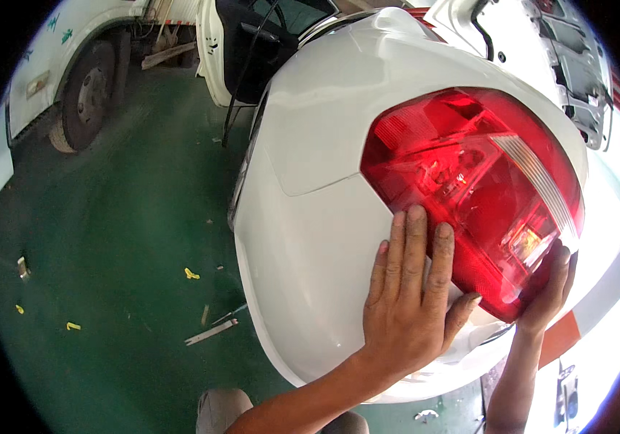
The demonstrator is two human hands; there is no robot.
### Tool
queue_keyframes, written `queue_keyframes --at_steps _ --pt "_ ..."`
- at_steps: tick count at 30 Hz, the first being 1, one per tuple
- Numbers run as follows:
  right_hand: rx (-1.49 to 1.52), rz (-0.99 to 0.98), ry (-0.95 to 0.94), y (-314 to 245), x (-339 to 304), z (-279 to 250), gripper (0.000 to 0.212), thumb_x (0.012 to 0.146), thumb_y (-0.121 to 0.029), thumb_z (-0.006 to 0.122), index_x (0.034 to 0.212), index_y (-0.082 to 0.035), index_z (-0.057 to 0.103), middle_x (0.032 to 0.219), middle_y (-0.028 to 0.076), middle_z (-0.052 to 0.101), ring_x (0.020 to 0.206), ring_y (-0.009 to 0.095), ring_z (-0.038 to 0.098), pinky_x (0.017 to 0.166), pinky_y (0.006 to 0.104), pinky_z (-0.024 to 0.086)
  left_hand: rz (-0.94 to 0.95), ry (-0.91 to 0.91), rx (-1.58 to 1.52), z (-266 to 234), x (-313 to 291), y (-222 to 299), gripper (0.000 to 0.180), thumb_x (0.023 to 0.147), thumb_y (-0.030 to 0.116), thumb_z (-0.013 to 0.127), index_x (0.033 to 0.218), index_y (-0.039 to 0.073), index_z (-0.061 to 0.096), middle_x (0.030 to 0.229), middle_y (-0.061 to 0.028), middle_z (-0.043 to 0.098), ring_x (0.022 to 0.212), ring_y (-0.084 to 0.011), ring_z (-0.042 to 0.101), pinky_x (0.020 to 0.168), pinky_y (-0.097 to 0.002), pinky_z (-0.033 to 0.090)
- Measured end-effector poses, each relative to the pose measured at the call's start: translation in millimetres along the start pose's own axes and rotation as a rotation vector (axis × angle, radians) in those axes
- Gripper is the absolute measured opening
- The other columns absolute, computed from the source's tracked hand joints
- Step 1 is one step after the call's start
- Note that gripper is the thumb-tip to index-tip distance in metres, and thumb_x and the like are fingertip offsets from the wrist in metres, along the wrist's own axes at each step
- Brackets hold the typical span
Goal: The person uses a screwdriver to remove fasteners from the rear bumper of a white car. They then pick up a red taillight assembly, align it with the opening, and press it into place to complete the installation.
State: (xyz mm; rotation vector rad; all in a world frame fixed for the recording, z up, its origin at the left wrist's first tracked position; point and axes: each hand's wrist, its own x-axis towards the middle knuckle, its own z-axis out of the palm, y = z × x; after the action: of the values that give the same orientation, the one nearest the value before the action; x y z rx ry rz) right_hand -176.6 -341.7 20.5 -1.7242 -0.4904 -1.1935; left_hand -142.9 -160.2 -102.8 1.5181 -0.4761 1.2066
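A large red tail light (462,181) with a clear stripe sits in the rear corner of a white car body (303,246). My left hand (408,304) lies flat on the white panel with its fingers stretched out. Its fingertips meet the lower left edge of the lamp, and the thumb points toward the lamp's bottom corner. At the lamp's lower right edge is my right hand (545,289), its fingers curving around that side. Part of the right hand's fingers is hidden behind the lamp's edge, so how firmly they grip does not show.
An open car door (252,50) stands beyond the body's left side. A white vehicle with a dark wheel (86,98) is at the upper left. On the green floor (129,239) lie a metal strip (211,332) and several small yellow pieces (191,273).
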Motion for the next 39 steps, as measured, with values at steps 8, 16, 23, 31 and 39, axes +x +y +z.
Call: queue_keyframes --at_steps 8,16,23,31,39 --pt "-0.218 0.071 0.134 16 -37 -34 0.07 0.104 -0.041 0.06 0.15 0.008 0.039 0.142 0.019 0.052 0.126 0.025 0.053 0.104 0.0386 0.046 -0.457 -0.038 -0.048 -17 40 -8 0.084 0.103 0.052 0.052 0.153 -0.013 0.032 0.157 -0.04 0.03 0.146 -0.054 0.033 0.12 -0.0556 0.029" --pt "-0.262 0.622 -0.406 -70 20 -46 0.074 0.075 -0.029 0.093 0.128 0.007 0.056 0.115 0.011 0.068 0.102 0.02 0.066 0.092 0.0344 0.052 -0.971 0.062 -0.104 -12 103 34 0.064 0.109 0.035 0.043 0.15 -0.014 0.038 0.158 -0.0346 0.035 0.149 -0.0446 0.034 0.123 -0.0464 0.027" --pt "-0.442 0.904 -0.882 -95 100 -12 0.056 0.066 -0.015 0.097 0.112 0.002 0.071 0.101 0.009 0.076 0.096 0.021 0.072 0.086 0.0371 0.058 -1.01 0.053 0.076 4 122 91 0.07 0.109 0.042 0.039 0.153 -0.012 0.033 0.159 -0.0373 0.028 0.148 -0.0509 0.032 0.122 -0.0535 0.026" --pt "-0.298 0.883 -0.833 -77 111 1 0.065 0.064 -0.027 0.101 0.116 -0.001 0.07 0.106 0.009 0.074 0.095 0.022 0.071 0.084 0.0382 0.059 -0.91 0.191 0.093 34 125 107 0.074 0.108 0.047 0.037 0.151 -0.014 0.036 0.159 -0.0375 0.029 0.147 -0.0528 0.032 0.121 -0.0582 0.027" --pt "-0.319 0.872 -0.986 -61 117 8 0.065 0.063 -0.027 0.101 0.115 -0.002 0.071 0.108 0.01 0.074 0.094 0.024 0.071 0.082 0.0388 0.059 -0.792 0.221 0.222 46 131 104 0.069 0.109 0.049 0.031 0.15 -0.005 0.045 0.153 -0.0356 0.041 0.145 -0.0522 0.038 0.12 -0.0619 0.029"
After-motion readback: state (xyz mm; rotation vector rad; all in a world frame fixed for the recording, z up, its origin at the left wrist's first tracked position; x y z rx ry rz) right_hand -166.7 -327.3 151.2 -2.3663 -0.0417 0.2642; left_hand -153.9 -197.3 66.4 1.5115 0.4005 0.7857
